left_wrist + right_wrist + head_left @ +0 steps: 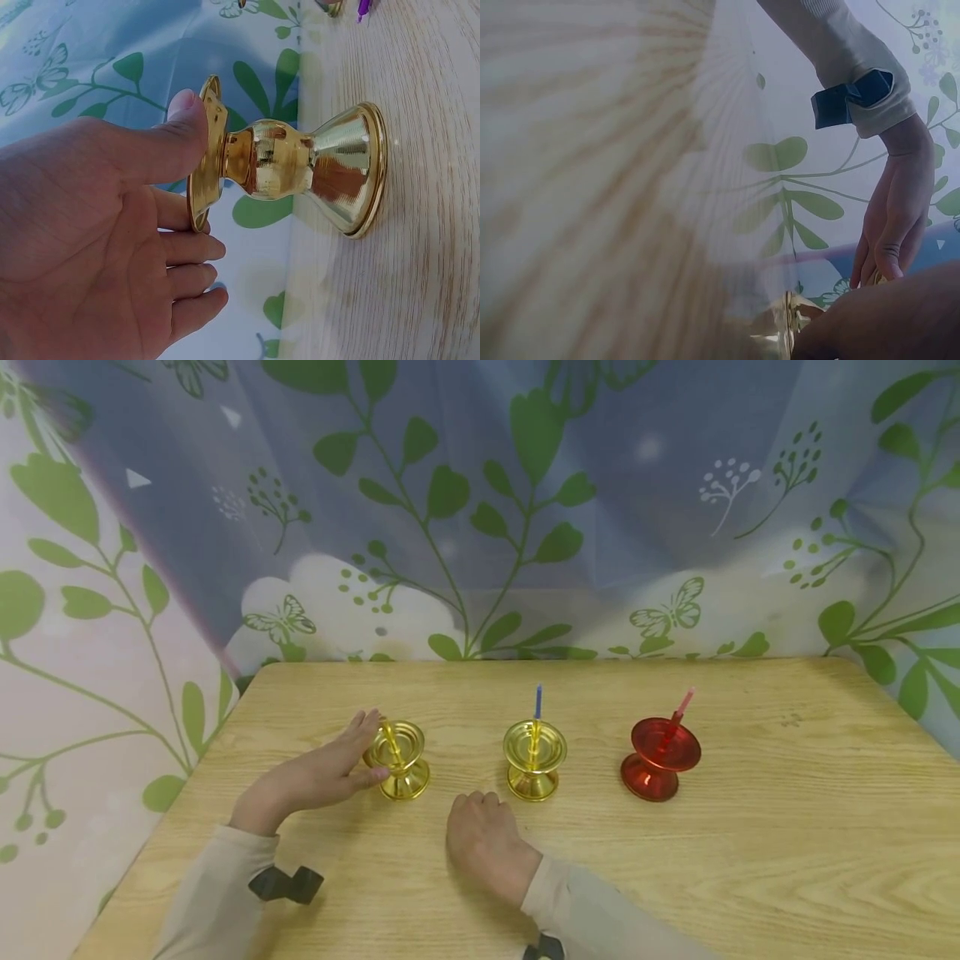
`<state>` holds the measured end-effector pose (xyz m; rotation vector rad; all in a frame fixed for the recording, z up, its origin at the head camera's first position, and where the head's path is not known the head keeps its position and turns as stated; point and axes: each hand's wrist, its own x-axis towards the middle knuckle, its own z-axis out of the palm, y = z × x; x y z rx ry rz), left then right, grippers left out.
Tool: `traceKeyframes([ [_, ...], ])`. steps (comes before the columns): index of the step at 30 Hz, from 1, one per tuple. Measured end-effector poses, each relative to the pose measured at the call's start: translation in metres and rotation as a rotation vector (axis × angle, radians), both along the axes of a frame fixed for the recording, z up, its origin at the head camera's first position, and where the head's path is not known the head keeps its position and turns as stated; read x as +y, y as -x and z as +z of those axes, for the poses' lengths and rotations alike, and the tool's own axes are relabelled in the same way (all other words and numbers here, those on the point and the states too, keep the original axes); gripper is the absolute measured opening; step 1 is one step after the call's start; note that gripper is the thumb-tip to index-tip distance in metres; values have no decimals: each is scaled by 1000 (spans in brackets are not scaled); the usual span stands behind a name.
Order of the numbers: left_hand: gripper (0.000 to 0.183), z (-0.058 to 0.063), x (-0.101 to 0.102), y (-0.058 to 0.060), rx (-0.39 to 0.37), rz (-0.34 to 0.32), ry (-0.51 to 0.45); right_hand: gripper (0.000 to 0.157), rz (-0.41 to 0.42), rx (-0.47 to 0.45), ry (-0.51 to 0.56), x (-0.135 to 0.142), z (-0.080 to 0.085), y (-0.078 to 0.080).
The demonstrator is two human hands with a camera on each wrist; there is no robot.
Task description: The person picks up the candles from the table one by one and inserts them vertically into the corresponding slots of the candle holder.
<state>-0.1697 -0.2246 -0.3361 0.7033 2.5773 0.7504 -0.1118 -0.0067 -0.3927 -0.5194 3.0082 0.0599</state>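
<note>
A shiny gold candle holder (406, 785) stands upright at the left, a slim yellow-gold stem (392, 741) leaning in its dish. My left hand (326, 774) holds this dish from the left side. In the left wrist view the thumb (187, 112) lies over the rim of the dish (206, 180), with the fingers at its opposite edge. My right hand (487, 843) rests curled on the table, just in front of a second gold candle holder (534, 785) that carries a blue candle (538, 702). Nothing shows in the right hand; its fingertips are hidden.
To the right stands a red metallic candle holder (651, 777) with a pink candle (685, 700) tilted slightly right. All three holders stand in a row on the wood-grain table (750, 860). Behind the table's back edge hangs a leaf-patterned curtain (480, 543).
</note>
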Motion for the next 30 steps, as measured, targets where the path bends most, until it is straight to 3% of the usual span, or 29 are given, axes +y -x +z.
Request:
traceKeyframes([
  [7, 87, -1, 0, -1, -13, 4, -9, 14, 0, -37, 38, -1, 0, 2],
  [16, 86, -1, 0, 1, 3, 6, 2, 23, 23, 64, 143, 0, 2, 2],
  [30, 86, -1, 0, 1, 2, 6, -11, 22, -7, 58, 187, -2, 4, 4],
])
